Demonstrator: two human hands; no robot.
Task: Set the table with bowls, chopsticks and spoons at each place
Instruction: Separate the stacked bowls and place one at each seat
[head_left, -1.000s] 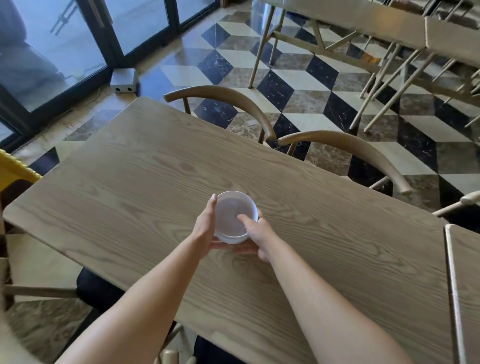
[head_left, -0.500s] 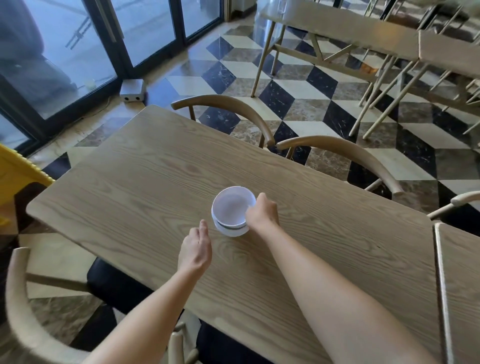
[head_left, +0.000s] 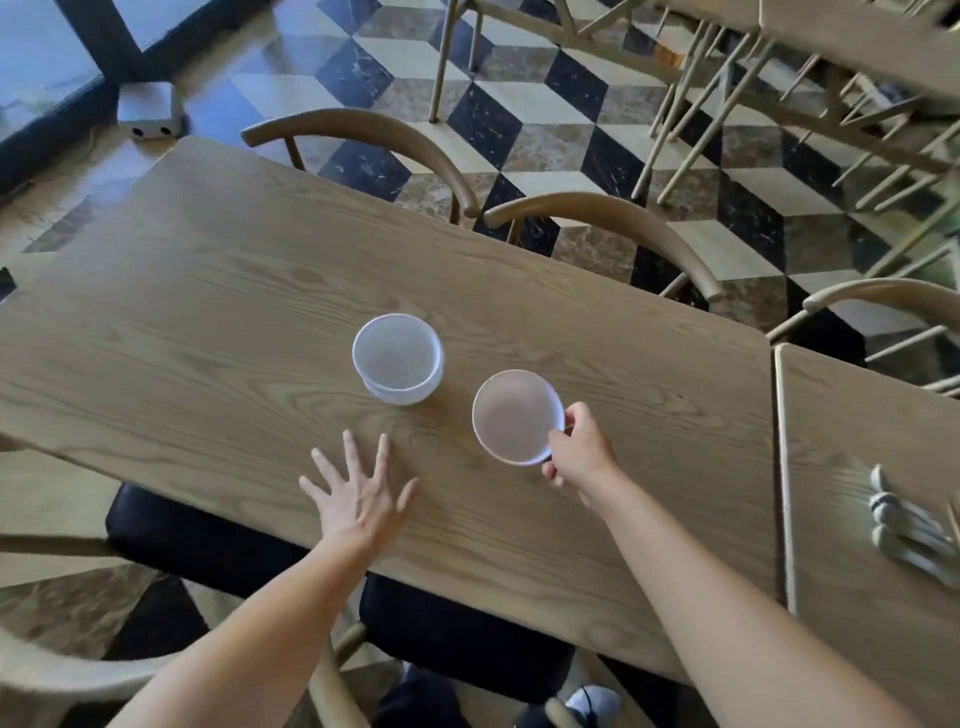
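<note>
A stack of white bowls (head_left: 397, 358) stands near the middle of the wooden table (head_left: 208, 291). To its right, my right hand (head_left: 579, 454) pinches the rim of a single white bowl (head_left: 511, 415), held just above the tabletop. My left hand (head_left: 358, 496) hovers over the table's near edge with fingers spread and nothing in it. On the adjoining table (head_left: 841, 519) at the right lie several spoons (head_left: 906, 527), blurred, with chopstick tips (head_left: 953, 519) at the frame's edge.
Two curved wooden chair backs (head_left: 363, 130) (head_left: 613, 221) line the table's far side. Black seat cushions (head_left: 208, 540) sit under the near edge. A checkered floor and further tables and chairs (head_left: 779, 78) lie beyond. A small grey box (head_left: 148, 109) rests on the floor by the glass door.
My right hand has lifted one bowl off the stack and carried it to the right. My left hand has let go and spread open near the front edge. The view has swung right.
</note>
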